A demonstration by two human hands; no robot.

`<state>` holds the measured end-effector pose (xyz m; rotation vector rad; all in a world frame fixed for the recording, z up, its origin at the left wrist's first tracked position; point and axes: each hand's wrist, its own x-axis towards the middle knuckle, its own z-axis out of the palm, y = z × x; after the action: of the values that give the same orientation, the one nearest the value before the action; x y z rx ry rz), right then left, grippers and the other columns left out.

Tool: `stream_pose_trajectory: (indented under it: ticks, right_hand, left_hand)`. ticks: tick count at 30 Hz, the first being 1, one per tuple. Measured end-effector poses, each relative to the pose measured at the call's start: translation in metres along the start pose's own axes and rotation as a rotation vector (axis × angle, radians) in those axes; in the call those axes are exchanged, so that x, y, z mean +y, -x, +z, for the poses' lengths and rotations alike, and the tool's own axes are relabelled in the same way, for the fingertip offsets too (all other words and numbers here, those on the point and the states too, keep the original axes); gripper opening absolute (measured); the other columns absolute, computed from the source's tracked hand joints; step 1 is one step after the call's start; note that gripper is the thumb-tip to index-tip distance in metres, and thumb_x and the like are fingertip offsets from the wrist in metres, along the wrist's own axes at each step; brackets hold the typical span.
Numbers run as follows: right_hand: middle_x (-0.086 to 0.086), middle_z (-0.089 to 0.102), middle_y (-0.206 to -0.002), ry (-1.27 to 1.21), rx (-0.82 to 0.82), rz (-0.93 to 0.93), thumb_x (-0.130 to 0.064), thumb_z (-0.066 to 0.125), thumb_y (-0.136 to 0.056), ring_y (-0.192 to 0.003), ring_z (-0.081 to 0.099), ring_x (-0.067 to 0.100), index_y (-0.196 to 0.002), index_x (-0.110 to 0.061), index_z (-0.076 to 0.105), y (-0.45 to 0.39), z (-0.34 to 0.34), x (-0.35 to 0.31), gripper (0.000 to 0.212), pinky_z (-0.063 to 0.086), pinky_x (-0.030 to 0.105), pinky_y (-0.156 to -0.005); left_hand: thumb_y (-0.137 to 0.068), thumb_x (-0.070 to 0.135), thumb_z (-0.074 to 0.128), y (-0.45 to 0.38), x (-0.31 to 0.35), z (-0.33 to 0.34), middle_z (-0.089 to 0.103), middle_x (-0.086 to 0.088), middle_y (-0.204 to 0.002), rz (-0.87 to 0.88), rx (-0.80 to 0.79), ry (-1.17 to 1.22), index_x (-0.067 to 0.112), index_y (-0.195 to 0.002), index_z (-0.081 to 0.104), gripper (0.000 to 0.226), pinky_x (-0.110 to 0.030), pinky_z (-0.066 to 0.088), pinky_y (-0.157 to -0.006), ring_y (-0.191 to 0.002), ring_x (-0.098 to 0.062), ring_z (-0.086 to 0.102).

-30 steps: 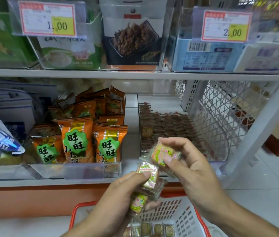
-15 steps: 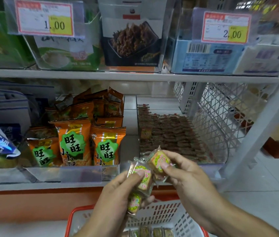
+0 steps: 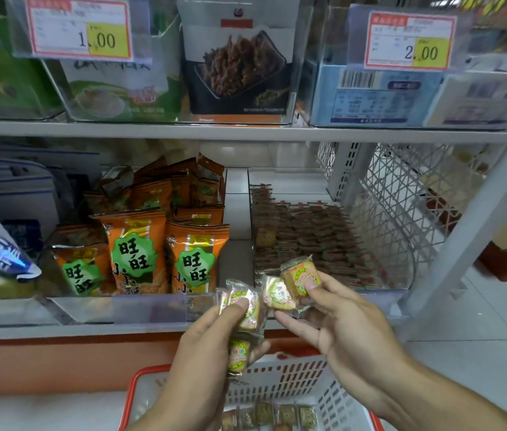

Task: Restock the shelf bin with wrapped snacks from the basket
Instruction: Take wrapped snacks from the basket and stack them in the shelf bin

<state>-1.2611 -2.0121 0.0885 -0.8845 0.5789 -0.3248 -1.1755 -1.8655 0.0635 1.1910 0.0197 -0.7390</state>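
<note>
Shelf bin (image 3: 399,272): clear, lower shelf R side, approx. half full w/ small dark wrapped pcs.
Basket (image 3: 280,379): red rim, white mesh, below hands; a few wrapped snacks (image 3: 272,415) left at bottom.
Left hand (image 3: 205,346): gripping two stacked snack pcs (image 3: 242,304), thumb on top.
Right hand (image 3: 343,329): pinching two pcs (image 3: 292,283) just in front of bin's front wall.
Handling, est.: light, crinkly film likely slippery; cake inside prob. soft and crumbly. Hold by body w/ flat fingers, not wrapper fins; don't squeeze.
</note>
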Motion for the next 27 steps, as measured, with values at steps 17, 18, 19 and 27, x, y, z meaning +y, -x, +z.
stream_pose_trajectory:
  ticks: [17, 18, 19, 27]
  right_hand:
    - [0.027, 0.073, -0.096, 0.281, -0.213, 0.242, -0.014, 0.07, -0.075, -0.073, 0.073, 0.026, -0.094, -0.002, 0.078, 0.012, -0.001, -0.015, 0.023, 0.062, 0.03, -0.067]
    - [0.029, 0.073, -0.099, 0.276, -0.216, 0.267, -0.013, 0.071, -0.075, -0.076, 0.075, 0.029, -0.097, 0.001, 0.077, 0.013, -0.002, -0.016, 0.027, 0.062, 0.029, -0.065]
    - [0.03, 0.073, -0.101, 0.276, -0.225, 0.294, -0.013, 0.072, -0.074, -0.08, 0.076, 0.033, -0.101, 0.002, 0.075, 0.015, -0.002, -0.016, 0.031, 0.062, 0.027, -0.062]
    - [0.019, 0.074, -0.097, 0.568, -0.289, 0.181, -0.021, 0.082, -0.07, -0.081, 0.071, 0.024, -0.096, -0.012, 0.076, 0.024, 0.0, -0.028, 0.028, 0.061, 0.032, -0.059]
  left_hand:
    - [-0.072, 0.042, 0.075, 0.007, 0.009, 0.003, 0.076, -0.023, -0.105, 0.069, -0.035, 0.12, 0.009, -0.108, 0.077, 0.048, -0.033, 0.058, -0.056, -0.08, -0.029, 0.074]
    - [-0.074, 0.041, 0.074, 0.007, 0.008, 0.003, 0.076, -0.024, -0.106, 0.062, -0.04, 0.121, 0.01, -0.109, 0.077, 0.047, -0.034, 0.059, -0.059, -0.085, -0.031, 0.076]
    - [-0.077, 0.039, 0.073, 0.007, 0.008, 0.003, 0.075, -0.024, -0.109, 0.053, -0.044, 0.12, 0.009, -0.112, 0.075, 0.046, -0.036, 0.06, -0.062, -0.09, -0.035, 0.076]
    - [-0.066, 0.036, 0.082, 0.004, 0.009, 0.0, 0.075, -0.024, -0.103, 0.008, -0.05, 0.122, 0.007, -0.105, 0.078, 0.049, -0.036, 0.059, -0.062, -0.078, -0.03, 0.073]
